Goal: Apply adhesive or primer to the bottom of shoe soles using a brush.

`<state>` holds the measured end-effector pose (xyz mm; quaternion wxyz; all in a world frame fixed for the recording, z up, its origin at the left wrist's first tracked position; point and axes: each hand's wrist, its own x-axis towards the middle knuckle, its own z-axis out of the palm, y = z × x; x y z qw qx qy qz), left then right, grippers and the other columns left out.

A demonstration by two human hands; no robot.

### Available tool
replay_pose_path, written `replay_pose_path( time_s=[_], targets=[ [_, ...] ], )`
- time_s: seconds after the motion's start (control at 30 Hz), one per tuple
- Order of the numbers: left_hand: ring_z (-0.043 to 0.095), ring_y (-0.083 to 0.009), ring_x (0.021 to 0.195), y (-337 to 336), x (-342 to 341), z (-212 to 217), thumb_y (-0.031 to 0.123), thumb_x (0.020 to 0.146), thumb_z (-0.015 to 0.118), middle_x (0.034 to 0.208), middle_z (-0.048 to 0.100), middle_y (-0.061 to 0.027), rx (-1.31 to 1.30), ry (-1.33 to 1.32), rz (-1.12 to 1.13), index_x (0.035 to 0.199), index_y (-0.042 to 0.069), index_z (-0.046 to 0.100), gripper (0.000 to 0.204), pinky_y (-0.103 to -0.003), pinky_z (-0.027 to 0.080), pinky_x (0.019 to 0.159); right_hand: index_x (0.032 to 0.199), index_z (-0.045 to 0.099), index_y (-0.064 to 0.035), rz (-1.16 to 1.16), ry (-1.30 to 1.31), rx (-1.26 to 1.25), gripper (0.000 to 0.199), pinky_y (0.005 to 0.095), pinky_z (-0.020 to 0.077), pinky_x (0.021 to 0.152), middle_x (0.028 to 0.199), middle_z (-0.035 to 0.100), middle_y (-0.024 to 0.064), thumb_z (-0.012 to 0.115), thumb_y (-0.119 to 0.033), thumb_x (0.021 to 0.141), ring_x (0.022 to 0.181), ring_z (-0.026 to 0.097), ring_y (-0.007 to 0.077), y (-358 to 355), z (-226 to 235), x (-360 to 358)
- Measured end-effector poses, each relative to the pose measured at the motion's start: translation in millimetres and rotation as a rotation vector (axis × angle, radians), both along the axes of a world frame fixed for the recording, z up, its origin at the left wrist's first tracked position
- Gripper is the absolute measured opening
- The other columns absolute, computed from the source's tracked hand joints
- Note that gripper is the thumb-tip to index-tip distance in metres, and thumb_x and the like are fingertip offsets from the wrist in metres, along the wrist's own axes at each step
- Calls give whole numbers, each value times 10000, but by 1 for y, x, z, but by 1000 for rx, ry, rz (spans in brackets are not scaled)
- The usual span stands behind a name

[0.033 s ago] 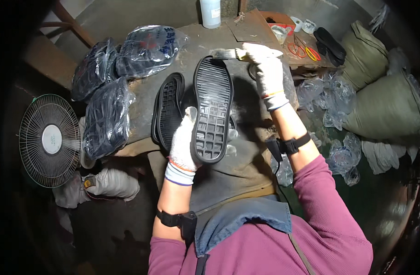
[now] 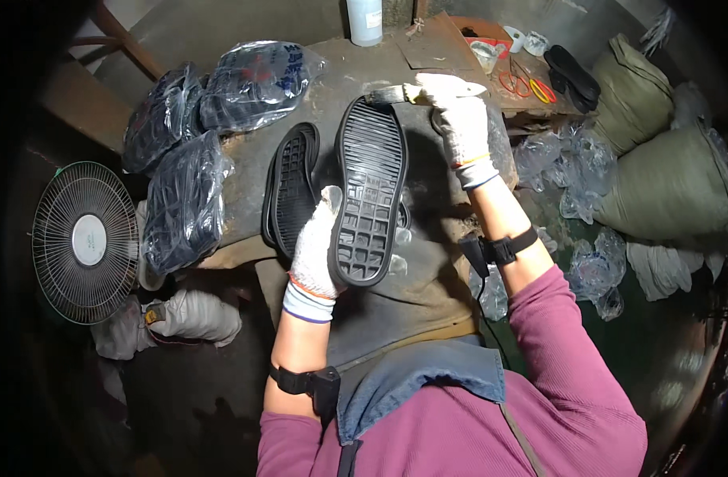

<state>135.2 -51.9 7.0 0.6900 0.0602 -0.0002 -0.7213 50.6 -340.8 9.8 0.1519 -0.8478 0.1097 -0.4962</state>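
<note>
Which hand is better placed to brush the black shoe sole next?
Probably the right hand: it grips the brush, right at the far end of the black shoe sole. The left hand is busy holding the sole by its left side.

The worn table (image 2: 344,67) carries a pale bottle (image 2: 365,25) at its back, three dark plastic-wrapped bundles (image 2: 256,86) left of the bottle, black soles (image 2: 287,187) nearer the person than it, and a brown board (image 2: 435,49) right of it.

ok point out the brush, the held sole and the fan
Brush (image 2: 388,95), head view: on its bristles.
Held sole (image 2: 370,191), head view: middle of its patterned face.
Fan (image 2: 89,240), head view: white central hub.
</note>
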Motion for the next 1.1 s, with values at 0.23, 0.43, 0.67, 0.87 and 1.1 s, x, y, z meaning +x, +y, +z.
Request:
replay_pose_path(
  time_s=[0.23,0.43,0.67,0.87,1.1],
  targets=[
    [602,-601,1181,18,-3,1,636,1032,449,1575,421,-280,-7,4,-38,1597,28,330,839,-787,530,840,1126,754,-59,238,46,203,201,311,566,791,1049,761,58,682,-117,947,892,709,172,66,25,-13],
    [629,-536,1168,10,-18,-13,617,1062,373,1448,575,-225,-44,-7,167,1508,94,490,697,-764,530,866,1028,780,-52,565,65,792,171,372,409,1163,1039,798,46,787,-92,862,1012,719,149,128,29,-43],
    [707,-352,1083,13,18,-11,542,1073,454,1262,697,-190,-10,-240,228,1414,4,559,646,-514,604,892,1039,785,-79,712,221,816,193,424,355,1201,1043,801,17,810,-146,860,1057,708,144,166,38,-87],
    [714,-177,1070,27,20,17,375,1121,478,1251,708,-103,321,-610,338,1373,25,616,453,-292,588,943,1088,761,-32,644,311,1073,200,330,544,965,1033,773,50,779,-96,899,977,708,136,160,60,-92],
    [746,-297,1020,44,15,27,362,1118,466,1286,682,-159,235,-778,160,1496,85,478,469,-421,680,734,1097,777,-89,183,280,611,187,257,561,824,1012,791,37,751,-160,926,908,722,110,99,65,-68]
  ],
)
